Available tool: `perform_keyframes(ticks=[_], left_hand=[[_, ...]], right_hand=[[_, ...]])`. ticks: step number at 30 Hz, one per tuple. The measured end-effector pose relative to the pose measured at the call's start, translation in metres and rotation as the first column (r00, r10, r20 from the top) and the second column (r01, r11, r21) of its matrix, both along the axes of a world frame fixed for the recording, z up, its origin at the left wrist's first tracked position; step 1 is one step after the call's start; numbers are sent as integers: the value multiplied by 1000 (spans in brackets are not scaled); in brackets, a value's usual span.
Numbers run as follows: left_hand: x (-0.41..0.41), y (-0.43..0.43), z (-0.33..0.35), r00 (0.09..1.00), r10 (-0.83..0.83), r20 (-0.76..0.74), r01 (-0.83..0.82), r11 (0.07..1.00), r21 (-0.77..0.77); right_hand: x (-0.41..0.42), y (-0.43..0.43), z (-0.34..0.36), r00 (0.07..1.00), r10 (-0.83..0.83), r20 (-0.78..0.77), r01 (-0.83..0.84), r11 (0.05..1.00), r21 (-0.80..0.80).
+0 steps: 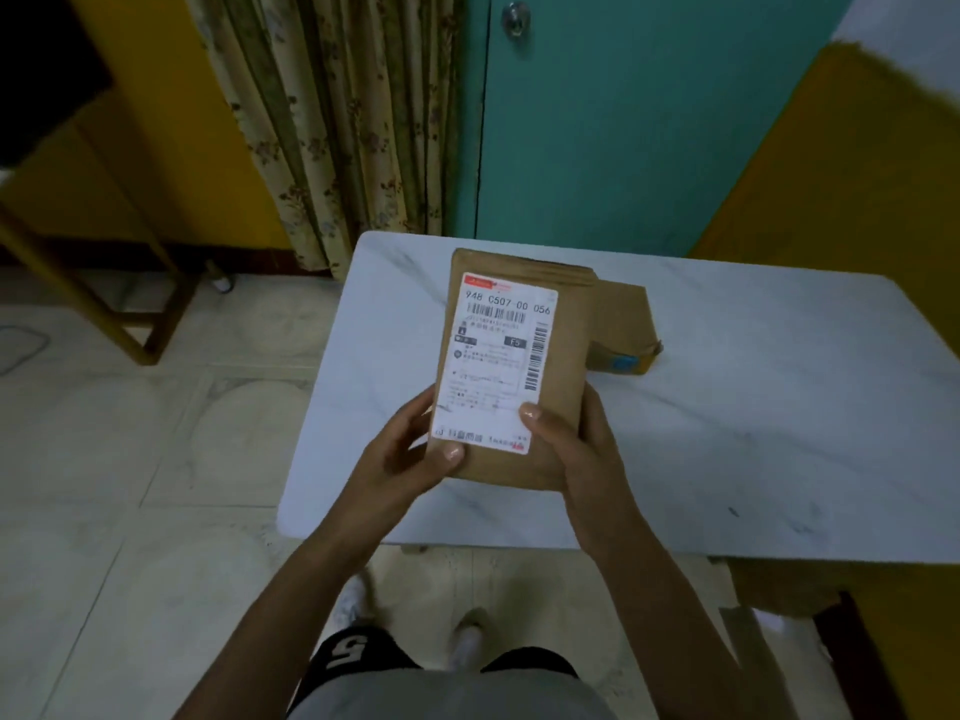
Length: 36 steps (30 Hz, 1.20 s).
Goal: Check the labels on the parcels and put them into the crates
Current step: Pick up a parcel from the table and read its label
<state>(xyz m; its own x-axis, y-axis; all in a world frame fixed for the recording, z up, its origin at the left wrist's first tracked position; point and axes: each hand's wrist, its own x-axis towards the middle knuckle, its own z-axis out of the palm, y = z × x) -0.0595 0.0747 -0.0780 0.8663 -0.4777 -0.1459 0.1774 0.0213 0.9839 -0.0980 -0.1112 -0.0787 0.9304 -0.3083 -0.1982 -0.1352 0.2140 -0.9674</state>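
Note:
A flat brown paper parcel [566,356] is held up over the white marble-look table [753,418], its white shipping label [493,356] with barcodes facing me. My left hand [410,449] grips its lower left corner, thumb on the label's bottom edge. My right hand [576,449] grips the lower right side, thumb on the label. A second brown parcel [621,330] with a blue sticker lies on the table just behind and right of the held one, partly hidden by it. No crate is in view.
A teal door [623,122] and a floral curtain [337,122] stand behind the table. A wooden frame [104,304] sits on the tiled floor at the left. A yellow-covered piece of furniture [857,174] is at the right.

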Motion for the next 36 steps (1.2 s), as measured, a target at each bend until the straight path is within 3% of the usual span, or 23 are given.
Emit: perform_keyframes(ticks=[6,12,18,22,28,31,36], left_hand=[[8,47,1,963,270,-29,-271,962,-48],[9,130,3,931,362,51,-362,932,-22],[1,251,0,776,630,-11,-630,775,-49],[-2,352,-4,630,775,-59,-777,625,-78],[-2,485,-9,479,873,-90,-878,477,-43],[7,530,-15,429,885,-179,-901,433,-18],[39,585,-30,426,844,-326,-900,433,-56]], right_hand=[[22,32,6,925,373,74,-362,923,-127],[60,100,17,813,582,32,-570,805,-162],[100,232,23,674,739,-17,-732,665,-149],[116,346,20,595,802,-49,-796,581,-170],[132,495,11,528,849,-35,-840,516,-169],[138,545,6,525,850,-32,-847,518,-121],[171,606,-5,537,840,-76,-843,530,-92]])
